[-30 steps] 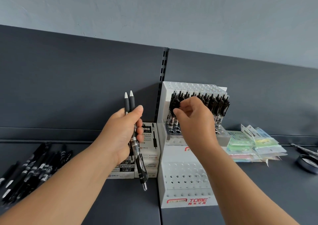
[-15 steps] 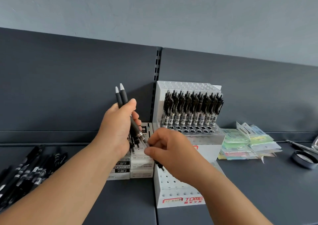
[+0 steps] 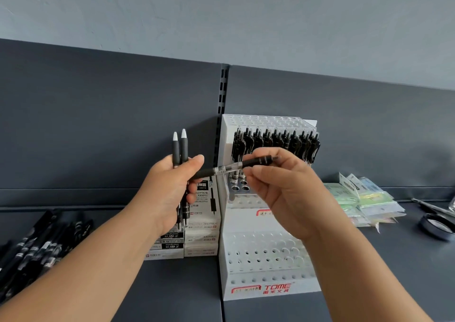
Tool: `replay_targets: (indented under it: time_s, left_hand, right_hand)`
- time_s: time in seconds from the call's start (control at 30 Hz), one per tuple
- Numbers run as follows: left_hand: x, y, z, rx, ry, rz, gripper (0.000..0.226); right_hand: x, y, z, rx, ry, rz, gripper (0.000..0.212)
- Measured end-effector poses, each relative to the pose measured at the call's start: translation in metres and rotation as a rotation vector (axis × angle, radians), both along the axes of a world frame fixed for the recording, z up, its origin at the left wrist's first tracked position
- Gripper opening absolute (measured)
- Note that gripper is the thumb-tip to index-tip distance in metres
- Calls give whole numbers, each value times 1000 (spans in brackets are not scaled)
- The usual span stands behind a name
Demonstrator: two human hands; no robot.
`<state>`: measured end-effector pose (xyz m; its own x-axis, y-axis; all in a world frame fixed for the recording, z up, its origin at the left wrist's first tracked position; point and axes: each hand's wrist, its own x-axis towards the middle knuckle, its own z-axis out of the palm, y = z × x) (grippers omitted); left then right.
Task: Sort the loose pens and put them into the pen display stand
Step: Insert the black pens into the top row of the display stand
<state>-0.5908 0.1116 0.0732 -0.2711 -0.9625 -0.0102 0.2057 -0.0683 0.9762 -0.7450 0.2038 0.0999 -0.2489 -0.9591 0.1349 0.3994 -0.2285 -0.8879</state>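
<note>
I see the left hand (image 3: 170, 188) curled round two pens (image 3: 181, 149), held upright with white tips up; the right hand (image 3: 290, 193) pinches a single pen (image 3: 229, 167) between thumb and fingertips, lying almost level in front of the pen display stand (image 3: 261, 270); its dark end reaches the left fingers, touching or not I cannot tell; a row of pens (image 3: 275, 140) stands in the upper tier; loose pens (image 3: 41, 243) lie heaped far left; pen boxes (image 3: 202, 225) sit just beside the stand.
</note>
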Motion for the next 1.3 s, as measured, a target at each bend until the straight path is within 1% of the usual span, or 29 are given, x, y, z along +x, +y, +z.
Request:
replay_targets:
  time_s: [0.07,0.13,0.3,0.43,0.57,0.67,0.77,0.87,0.93,1.1,1.13,1.17,1.2,1.23,1.3]
  left_hand:
    - [-4,2,0,-5,-18,-16,16]
    - [-6,4,0,-14,-39,-22,17]
    - [-7,3,6,59,-28,-57,9]
    - [-8,4,5,48,-26,-63,15]
    - [-9,6,5,25,-37,-76,17]
    - [-6,6,5,8,-48,-102,19]
    - [-4,6,4,-32,-95,-110,19]
    - [-3,6,3,-73,-119,-106,16]
    - [-2,7,2,-80,-125,-106,15]
    - [-3,12,7,-61,-71,-155,15]
    - [-3,14,9,-60,-62,-172,15]
    - [-2,16,10,-66,-61,-192,16]
    - [-2,18,12,-79,-66,-215,16]
    - [-3,20,13,-99,-77,-243,16]
    - [-5,24,17,-147,-116,-304,15]
  right_hand:
    - [-2,-3,1,-34,-50,-21,23]
    - [-4,-6,2,-45,18,-113,19]
    - [-17,-8,15,-100,356,-405,19]
    - [-20,-14,24,-147,635,-579,25]
    - [-15,-23,24,-160,708,-584,25]
    - [-13,-30,18,-124,764,-584,19]
    - [-11,-36,8,-46,816,-561,11]
    - [-10,-37,-8,43,907,-560,7]
    - [-9,-35,-14,67,952,-577,6]
    - [-10,-35,-8,104,1041,-582,4]
    - [-9,-33,-7,99,1088,-614,1]
    - [-7,-29,-6,78,1130,-662,6]
    - [-5,-26,-4,38,1140,-693,10]
    - [-1,-23,-2,-1,1093,-685,13]
    - [6,-21,4,-21,901,-535,19]
